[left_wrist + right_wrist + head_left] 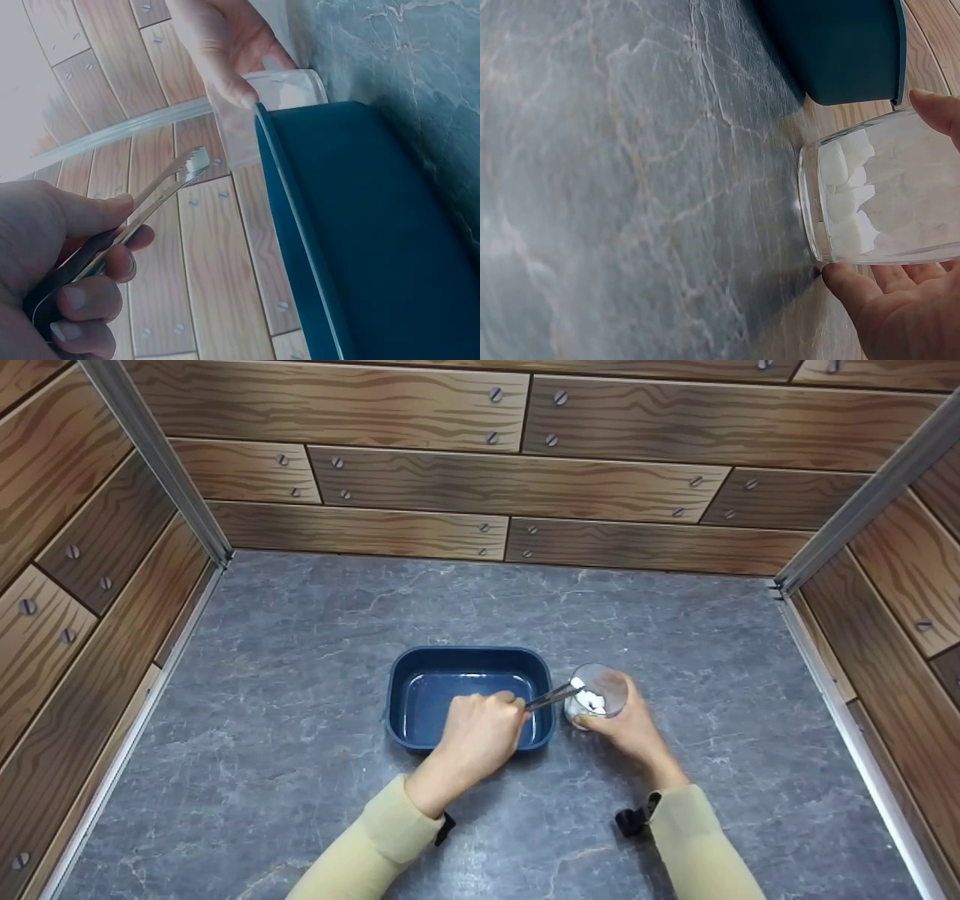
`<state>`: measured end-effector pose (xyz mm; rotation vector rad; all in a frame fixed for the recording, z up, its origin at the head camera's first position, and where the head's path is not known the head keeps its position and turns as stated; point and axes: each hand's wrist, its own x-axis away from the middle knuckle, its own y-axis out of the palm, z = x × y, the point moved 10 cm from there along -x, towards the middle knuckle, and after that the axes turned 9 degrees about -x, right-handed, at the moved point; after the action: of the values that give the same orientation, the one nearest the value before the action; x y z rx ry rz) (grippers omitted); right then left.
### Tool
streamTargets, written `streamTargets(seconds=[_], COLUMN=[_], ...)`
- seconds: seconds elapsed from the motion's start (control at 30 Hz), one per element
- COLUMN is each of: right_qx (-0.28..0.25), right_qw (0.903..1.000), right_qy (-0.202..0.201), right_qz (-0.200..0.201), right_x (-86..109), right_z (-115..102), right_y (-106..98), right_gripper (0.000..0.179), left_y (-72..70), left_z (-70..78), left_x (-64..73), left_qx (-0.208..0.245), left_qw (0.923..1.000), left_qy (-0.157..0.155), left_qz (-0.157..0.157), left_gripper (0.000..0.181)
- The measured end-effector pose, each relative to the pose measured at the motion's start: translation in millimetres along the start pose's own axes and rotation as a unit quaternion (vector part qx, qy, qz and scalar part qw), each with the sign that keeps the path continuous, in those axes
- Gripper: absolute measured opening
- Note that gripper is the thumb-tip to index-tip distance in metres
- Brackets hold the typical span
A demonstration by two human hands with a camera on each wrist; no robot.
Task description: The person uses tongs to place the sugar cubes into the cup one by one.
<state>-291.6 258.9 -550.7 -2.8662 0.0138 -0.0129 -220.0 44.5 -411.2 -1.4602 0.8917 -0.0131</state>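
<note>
My left hand (484, 727) grips a pair of metal tongs (154, 199), its back turned up over the near right part of a blue rectangular tub (465, 661). Between the tong tips sits a white cube (198, 160), level with the mouth of a clear drinking glass (915, 187) in the head view. Fingers and thumb of my right hand (636, 729) hold that glass upright, just right of the tub. Several white cubes (847, 199) lie at the glass's bottom. In the right wrist view the glass's base is right at the tabletop.
The grey marbled tabletop (315, 645) spreads around the tub and glass. Wood-patterned panels (420, 472) rise at the back and both sides, joined by metal corner posts (161, 457). The tub's inside shows its bare blue floor.
</note>
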Motion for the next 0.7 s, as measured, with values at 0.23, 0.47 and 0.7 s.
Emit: streamTargets(seconds=[0.23, 0.47, 0.7], right_qx=[0.008, 0.012, 0.005], right_qw=[1.0, 0.9999, 1.0], right_qy=[0.005, -0.002, -0.003], right_qz=[0.003, 0.002, 0.0], right_x=[-0.7, 0.2, 0.6], right_z=[2.7, 0.2, -1.0], right_y=[-1.6, -0.6, -0.6], right_gripper=[0.095, 0.09, 0.091], left_y=[9.9, 14.7, 7.5], left_z=[10.3, 5.7, -15.2], left_x=[-6.2, -1.1, 6.5], left_qx=[0.003, 0.015, 0.037], left_qw=[0.9996, 0.999, 0.9984], left_qy=[0.007, -0.004, -0.032], left_qz=[-0.028, -0.041, -0.029], left_gripper=[0.024, 0.029, 0.03])
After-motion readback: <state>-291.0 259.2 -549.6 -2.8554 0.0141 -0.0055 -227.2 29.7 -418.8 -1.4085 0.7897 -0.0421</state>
